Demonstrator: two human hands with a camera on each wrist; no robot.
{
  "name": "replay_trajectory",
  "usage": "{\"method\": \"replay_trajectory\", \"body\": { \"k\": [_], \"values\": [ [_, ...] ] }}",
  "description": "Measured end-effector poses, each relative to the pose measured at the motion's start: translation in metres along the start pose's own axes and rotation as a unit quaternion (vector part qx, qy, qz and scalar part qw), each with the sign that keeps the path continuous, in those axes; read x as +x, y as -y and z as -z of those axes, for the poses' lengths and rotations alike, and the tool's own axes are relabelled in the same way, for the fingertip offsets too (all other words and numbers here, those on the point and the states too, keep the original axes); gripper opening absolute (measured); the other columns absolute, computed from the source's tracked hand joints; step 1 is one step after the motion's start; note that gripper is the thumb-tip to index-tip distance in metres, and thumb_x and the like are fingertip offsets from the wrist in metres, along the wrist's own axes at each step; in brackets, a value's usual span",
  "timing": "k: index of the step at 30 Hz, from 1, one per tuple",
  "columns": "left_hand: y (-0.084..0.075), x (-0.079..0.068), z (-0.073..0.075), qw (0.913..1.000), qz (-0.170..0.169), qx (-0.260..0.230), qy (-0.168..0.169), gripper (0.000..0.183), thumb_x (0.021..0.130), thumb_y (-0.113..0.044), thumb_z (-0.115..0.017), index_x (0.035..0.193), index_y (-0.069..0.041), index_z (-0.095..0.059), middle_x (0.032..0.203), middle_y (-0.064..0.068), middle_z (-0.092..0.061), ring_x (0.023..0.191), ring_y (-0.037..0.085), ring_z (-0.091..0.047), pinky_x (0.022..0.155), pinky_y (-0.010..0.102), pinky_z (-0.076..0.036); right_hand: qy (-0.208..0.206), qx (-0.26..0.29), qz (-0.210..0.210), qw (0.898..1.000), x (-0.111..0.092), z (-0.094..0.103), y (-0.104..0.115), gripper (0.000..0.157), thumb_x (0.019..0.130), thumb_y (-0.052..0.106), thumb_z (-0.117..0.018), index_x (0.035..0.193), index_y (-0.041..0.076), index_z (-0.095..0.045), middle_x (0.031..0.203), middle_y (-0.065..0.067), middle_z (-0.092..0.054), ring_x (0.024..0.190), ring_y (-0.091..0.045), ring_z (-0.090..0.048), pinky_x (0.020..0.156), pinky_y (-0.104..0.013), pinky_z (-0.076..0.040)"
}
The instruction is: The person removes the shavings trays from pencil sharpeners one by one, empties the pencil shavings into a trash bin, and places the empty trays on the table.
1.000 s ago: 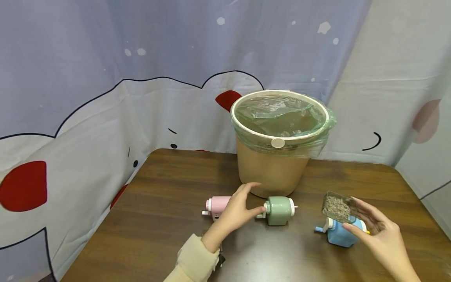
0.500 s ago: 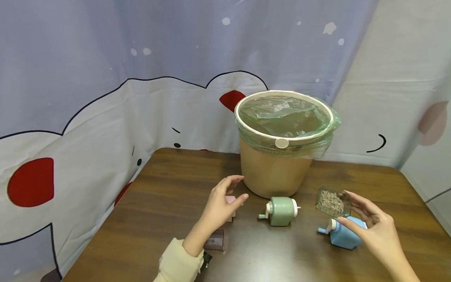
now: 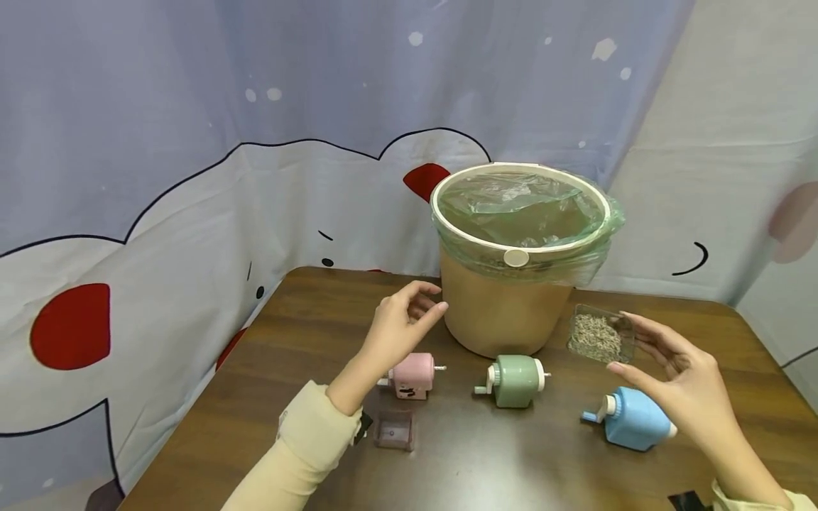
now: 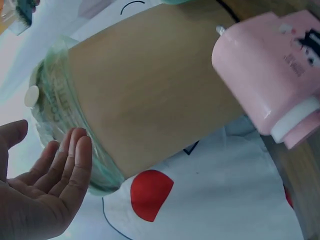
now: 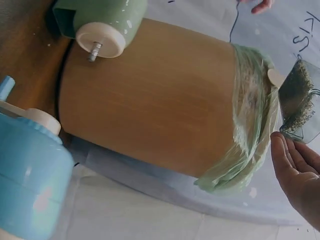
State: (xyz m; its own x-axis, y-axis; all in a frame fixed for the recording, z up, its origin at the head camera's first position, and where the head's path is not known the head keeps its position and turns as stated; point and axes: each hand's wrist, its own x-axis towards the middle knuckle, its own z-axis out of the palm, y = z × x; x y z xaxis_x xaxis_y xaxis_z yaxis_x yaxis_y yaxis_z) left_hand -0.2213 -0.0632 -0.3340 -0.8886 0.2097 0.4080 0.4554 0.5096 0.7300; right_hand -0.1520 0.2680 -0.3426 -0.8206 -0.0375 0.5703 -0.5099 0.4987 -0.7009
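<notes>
My right hand [image 3: 680,376] pinches a small clear tray [image 3: 597,336] of pencil shavings between thumb and fingers. It is held above and behind a blue crank pencil sharpener [image 3: 639,419]; the right wrist view shows the tray [image 5: 297,97] at the right edge. With fingers loosely bent and holding nothing, my left hand [image 3: 405,323] hovers over a pink pencil sharpener [image 3: 414,376]. Between the two hands a green pencil sharpener [image 3: 519,381] stands on the table. An open purplish see-through tray [image 3: 394,431] lies in front of the pink one.
A tan bin [image 3: 501,312] lined with a green plastic bag [image 3: 594,262] stands at the back of the wooden table [image 3: 498,468]. Behind it hangs a patterned cloth [image 3: 332,71], which also covers both sides.
My right hand has raised the tray of shavings away from the blue sharpener. My left hand has moved left and up from beside the green sharpener, uncovering the pink sharpener and the purplish tray.
</notes>
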Motion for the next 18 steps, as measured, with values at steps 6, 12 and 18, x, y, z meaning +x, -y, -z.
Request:
{"method": "replay_trajectory", "body": {
  "k": [6,12,18],
  "values": [
    [0.001,0.034,0.004,0.9992,0.002,0.04,0.001,0.027,0.093,-0.028,-0.059,0.108,-0.006,-0.064,0.085,0.008,-0.071,0.074,0.017,-0.066,0.064,0.027,-0.051,0.012,-0.001,0.017,1.0,0.01,-0.001,0.006,0.064,0.066,-0.019,-0.072,0.126,-0.006,-0.054,0.118,0.024,-0.058,0.106,0.01,-0.056,0.088,-0.006,-0.043],
    [-0.003,0.082,0.014,0.9925,0.022,0.112,-0.044,0.031,0.097,-0.029,-0.05,0.107,-0.003,-0.064,0.07,0.006,-0.064,0.061,0.016,-0.058,0.057,0.026,-0.045,0.03,-0.012,0.034,0.999,0.021,-0.001,0.016,0.064,0.066,-0.015,-0.075,0.126,-0.004,-0.055,0.118,0.025,-0.058,0.104,0.011,-0.055,0.089,-0.004,-0.041],
    [-0.012,0.125,0.026,0.9769,0.053,0.203,-0.041,0.034,0.098,-0.03,-0.046,0.111,-0.002,-0.06,0.067,0.006,-0.059,0.062,0.022,-0.056,0.063,0.034,-0.046,0.038,-0.012,0.042,0.998,0.029,-0.002,0.027,0.065,0.065,-0.013,-0.076,0.126,-0.002,-0.056,0.117,0.024,-0.058,0.102,0.01,-0.057,0.089,-0.004,-0.04]
  ]
}}
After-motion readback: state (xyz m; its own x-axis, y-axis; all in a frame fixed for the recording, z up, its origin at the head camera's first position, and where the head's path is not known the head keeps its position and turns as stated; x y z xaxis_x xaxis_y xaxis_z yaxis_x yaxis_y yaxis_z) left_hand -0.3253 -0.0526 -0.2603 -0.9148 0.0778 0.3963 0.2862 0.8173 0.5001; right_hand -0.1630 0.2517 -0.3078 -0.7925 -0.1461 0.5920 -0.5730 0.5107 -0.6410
